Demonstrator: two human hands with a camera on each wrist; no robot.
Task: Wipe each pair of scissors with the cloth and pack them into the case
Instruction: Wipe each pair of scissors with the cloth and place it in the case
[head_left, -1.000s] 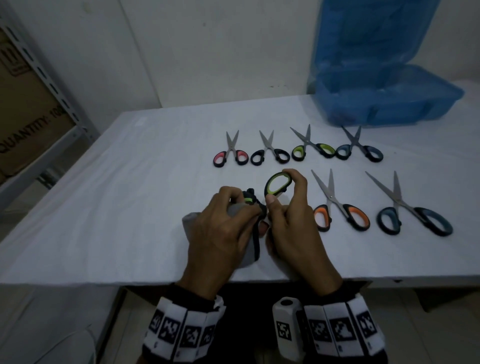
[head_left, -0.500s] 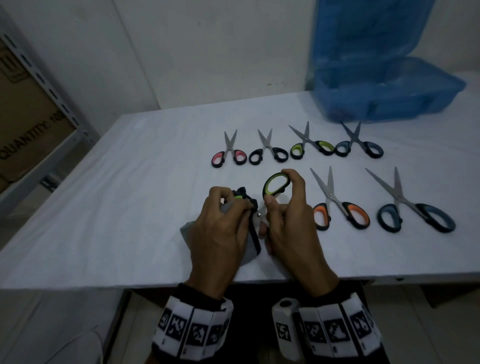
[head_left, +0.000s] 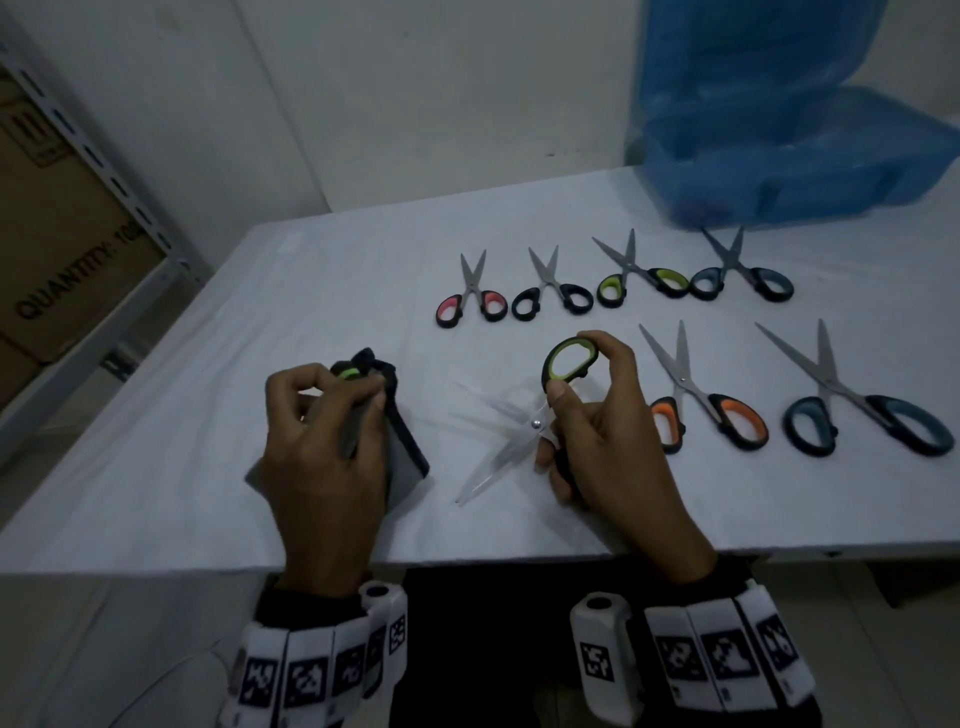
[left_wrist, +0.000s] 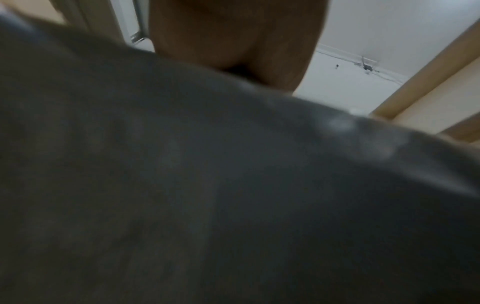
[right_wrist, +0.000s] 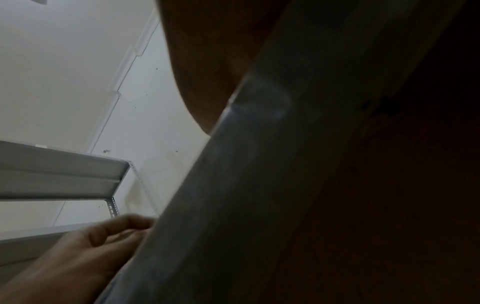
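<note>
Gripping the green-handled scissors (head_left: 566, 364) in my right hand (head_left: 608, 441), I pinch the upper handle loop between thumb and forefinger while my lower fingers curl around the other handle; the blades, blurred, point down-left over the table (head_left: 260, 312) and lie apart from the cloth. My left hand (head_left: 322, 441) clutches the grey cloth (head_left: 400, 457) bunched in curled fingers, well left of the scissors; the left wrist view shows only grey fabric close against the lens. Far row, left to right: pink-handled scissors (head_left: 471, 301), black-handled scissors (head_left: 553, 293), small green-handled scissors (head_left: 641, 275), small blue-handled scissors (head_left: 743, 273). Near row, right of my hand: orange-handled scissors (head_left: 701, 400), large blue-handled scissors (head_left: 857, 410). At the far right corner stands the blue case (head_left: 789, 156), lid raised.
</note>
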